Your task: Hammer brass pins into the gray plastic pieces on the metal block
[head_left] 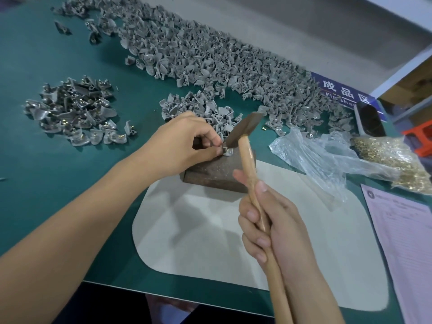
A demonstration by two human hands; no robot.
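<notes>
Single view only, worn on the head, looking forward and steeply down over the counter (35, 66). Wide-angle, so straight edges bow toward the frame borders. Very near the work: both forearms enter from 6 to 8 o'clock and fill the lower half. Left hand (184, 143) close to frame centre, right hand (268, 220) lower, toward 5 o'clock. Metal block (210, 174) just below centre on a pale mat (187, 242). Farther out, a long heap of gray pieces (210, 57) running from 11 to 2 o'clock, a smaller pile (72, 108) at 9 to 10 o'clock, a bag of brass pins (395, 157) at 3 o'clock. Near counter edge visible at 6 o'clock. No second view, so no shared area.
</notes>
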